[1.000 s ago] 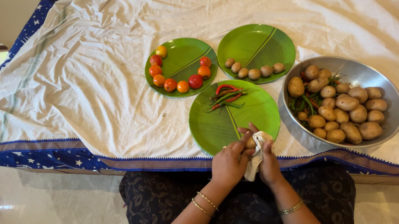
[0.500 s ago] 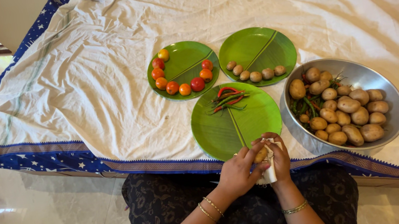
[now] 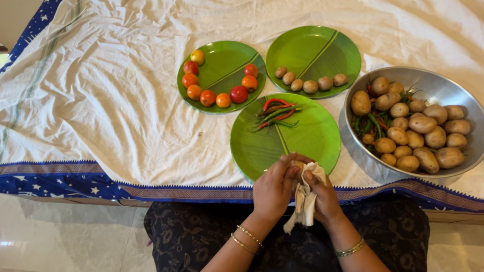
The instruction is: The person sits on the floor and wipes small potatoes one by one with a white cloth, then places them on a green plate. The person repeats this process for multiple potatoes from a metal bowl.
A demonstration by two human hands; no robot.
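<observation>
Since half a second ago the two hands have drawn slightly left and up toward the near rim of the closest plate, and the white cloth (image 3: pixel 303 200), which was bunched by the right palm, now hangs down in a loose tail between the wrists. The left hand (image 3: pixel 273 189) is curled with its fingertips pressed onto a small potato (image 3: pixel 298 165), of which only a brown sliver shows, while the right hand (image 3: pixel 325 197) cups it from beneath through the cloth, so both hands are closed around the same potato just over the bed's edge; judging by the shifted grip, the potato is being turned in the cloth rather than set down. Just beyond them lies the nearest green leaf-patterned plate (image 3: pixel 312 139), bare on its near half, with red and green chillies (image 3: pixel 275 115) at its far rim. To the right, touching that plate's edge or very nearly (the overlap makes it hard to tell), sits a steel bowl (image 3: pixel 460 96) heaped with potatoes (image 3: pixel 421 133) and a few chillies among them. Farther off are two more green plates side by side: the left one (image 3: pixel 225 62) holds a curved row of tomatoes (image 3: pixel 214 92), the right one (image 3: pixel 318 46) a row of small potatoes (image 3: pixel 309 82). All rest on a rumpled white sheet (image 3: pixel 110 97) over a blue star-printed bedcover (image 3: pixel 46 182), and nothing lies between the hands and the plates.
</observation>
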